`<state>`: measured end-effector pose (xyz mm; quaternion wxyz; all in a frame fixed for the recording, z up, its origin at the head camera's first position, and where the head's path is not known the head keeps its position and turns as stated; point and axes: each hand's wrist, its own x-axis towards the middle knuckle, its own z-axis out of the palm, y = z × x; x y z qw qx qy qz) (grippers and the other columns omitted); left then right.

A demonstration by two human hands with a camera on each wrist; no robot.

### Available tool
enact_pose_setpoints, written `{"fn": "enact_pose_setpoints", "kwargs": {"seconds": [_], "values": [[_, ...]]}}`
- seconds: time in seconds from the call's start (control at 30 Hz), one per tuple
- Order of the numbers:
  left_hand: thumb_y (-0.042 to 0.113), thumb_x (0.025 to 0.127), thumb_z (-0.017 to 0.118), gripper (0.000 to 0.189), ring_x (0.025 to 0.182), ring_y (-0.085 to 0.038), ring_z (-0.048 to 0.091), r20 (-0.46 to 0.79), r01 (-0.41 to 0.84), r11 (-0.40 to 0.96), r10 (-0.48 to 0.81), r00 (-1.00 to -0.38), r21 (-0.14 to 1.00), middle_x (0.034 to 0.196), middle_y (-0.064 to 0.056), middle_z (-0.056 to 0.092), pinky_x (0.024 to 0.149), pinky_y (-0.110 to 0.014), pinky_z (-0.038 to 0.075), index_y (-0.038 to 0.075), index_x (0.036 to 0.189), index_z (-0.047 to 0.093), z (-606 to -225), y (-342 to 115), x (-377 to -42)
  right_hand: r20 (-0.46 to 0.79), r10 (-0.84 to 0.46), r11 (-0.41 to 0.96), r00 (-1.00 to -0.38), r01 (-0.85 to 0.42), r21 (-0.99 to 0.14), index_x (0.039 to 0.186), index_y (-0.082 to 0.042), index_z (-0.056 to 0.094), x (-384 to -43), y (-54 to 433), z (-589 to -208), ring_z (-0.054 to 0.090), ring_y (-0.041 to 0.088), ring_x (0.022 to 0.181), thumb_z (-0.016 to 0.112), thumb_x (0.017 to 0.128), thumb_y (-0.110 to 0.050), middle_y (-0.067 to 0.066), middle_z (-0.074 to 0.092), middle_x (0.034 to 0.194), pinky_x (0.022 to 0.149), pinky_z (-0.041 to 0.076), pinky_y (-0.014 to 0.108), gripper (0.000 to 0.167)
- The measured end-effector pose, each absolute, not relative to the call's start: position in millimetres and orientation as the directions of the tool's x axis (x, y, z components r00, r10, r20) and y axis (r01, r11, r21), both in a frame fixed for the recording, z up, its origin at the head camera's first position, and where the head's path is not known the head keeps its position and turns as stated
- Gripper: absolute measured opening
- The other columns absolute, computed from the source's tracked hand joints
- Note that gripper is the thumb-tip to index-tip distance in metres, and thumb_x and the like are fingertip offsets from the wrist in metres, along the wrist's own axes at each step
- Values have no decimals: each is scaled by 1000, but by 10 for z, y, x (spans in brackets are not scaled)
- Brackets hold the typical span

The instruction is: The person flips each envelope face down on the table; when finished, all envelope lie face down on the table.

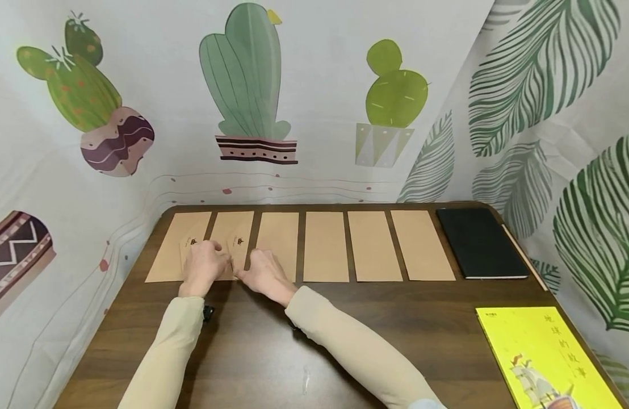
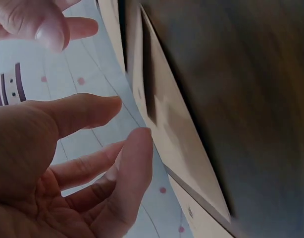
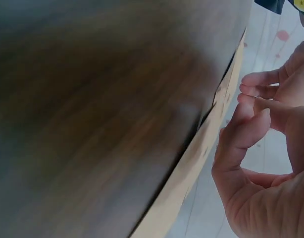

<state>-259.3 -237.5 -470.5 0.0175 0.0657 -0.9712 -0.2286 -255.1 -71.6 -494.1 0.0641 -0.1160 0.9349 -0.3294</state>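
My left hand (image 1: 206, 262) is over the left end of a row of brown paper rectangles. In the left wrist view its thumb (image 2: 134, 163) and index finger (image 2: 90, 111) are apart, with nothing between them. My right hand (image 1: 265, 275) is beside it, its thumb close to the lower edge of a small brown card (image 1: 238, 243) with a dark crown print. That card lies on the second brown paper rectangle (image 1: 219, 224), one edge slightly raised. A similar crown-printed card (image 1: 187, 244), partly covered by my left hand, lies on the leftmost rectangle (image 1: 163, 261).
Several more brown rectangles (image 1: 326, 247) continue the row to the right along the back of the wooden table (image 1: 273, 352). A black notebook (image 1: 480, 244) follows, with a thin stick (image 1: 524, 258) at its side. Nearer on the right lies a yellow book (image 1: 544, 352). A cactus-print cloth (image 1: 325, 102) hangs behind.
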Motion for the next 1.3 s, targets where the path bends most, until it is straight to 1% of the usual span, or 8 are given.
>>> {"fn": "enact_pose_setpoints", "kwargs": {"seconds": [0.17, 0.27, 0.33, 0.57, 0.7, 0.83, 1.0, 1.3], "values": [[25, 99, 70, 43, 117, -55, 69, -27, -148, 884, -152, -988, 444, 134, -35, 70, 90, -62, 60, -6, 130, 73, -4709, -2497, -2587, -47, -275, 751, -960, -185, -634, 57, -18, 54, -2530, -875, -4852, 49, 9, 53, 82, 97, -34, -7, 47, 56, 50, 46, 25, 52], [26, 100, 70, 44, 116, -56, 69, -31, -156, 880, -159, -987, 449, 134, -35, 70, 89, -62, 60, -6, 130, 72, -4699, -2531, -2588, 18, -282, 765, -959, -236, -600, 57, -21, 41, -2566, -953, -4859, 45, 9, 53, 76, 100, -30, -7, 40, 57, 49, 41, 22, 56], [26, 100, 69, 44, 116, -56, 69, -30, -160, 879, -165, -986, 450, 134, -34, 70, 89, -63, 59, -5, 131, 72, -4697, -2539, -2593, 59, -285, 770, -957, -265, -580, 59, -20, 40, -2587, -994, -4861, 46, 10, 54, 72, 101, -26, -6, 42, 59, 48, 40, 21, 53], [28, 101, 69, 45, 116, -57, 69, -22, -166, 877, -176, -984, 451, 135, -34, 70, 90, -65, 59, -4, 132, 72, -4699, -2547, -2598, 63, -296, 824, -953, -288, -488, 63, -20, 49, -2769, -1153, -5056, 60, 13, 65, 71, 97, -24, -2, 68, 77, 56, 52, 28, 41], [28, 101, 69, 44, 117, -58, 69, -5, -161, 881, -177, -984, 445, 135, -34, 71, 91, -65, 59, -5, 130, 73, -4694, -2546, -2594, 80, -316, 858, -945, -321, -400, 61, -22, 54, -2970, -1270, -5361, 62, 11, 64, 66, 98, -22, -4, 71, 82, 52, 52, 27, 38], [29, 100, 69, 45, 119, -58, 68, -6, -165, 881, -182, -983, 444, 136, -34, 70, 92, -66, 58, -4, 130, 73, -4690, -2561, -2595, 121, -321, 872, -939, -343, -349, 61, -24, 55, -3080, -1336, -5565, 64, 11, 63, 70, 95, -24, -4, 70, 83, 47, 48, 25, 37], [29, 101, 69, 43, 117, -58, 68, -6, -175, 882, -192, -981, 438, 133, -35, 70, 92, -65, 58, -5, 126, 74, -4687, -2614, -2599, 98, -301, 857, -949, -314, -408, 63, -22, 60, -3063, -1347, -5550, 68, 14, 69, 72, 94, -22, -2, 72, 88, 53, 52, 28, 33], [33, 99, 72, 33, 101, -54, 71, 28, -171, 898, -199, -980, 405, 117, -34, 74, 77, -58, 58, 1, 103, 80, -4723, -2744, -2606, 83, -272, 835, -959, -277, -476, 58, -21, 53, -2974, -1308, -5450, 61, 12, 61, 68, 91, -15, -1, 69, 74, 50, 49, 27, 37]]}}
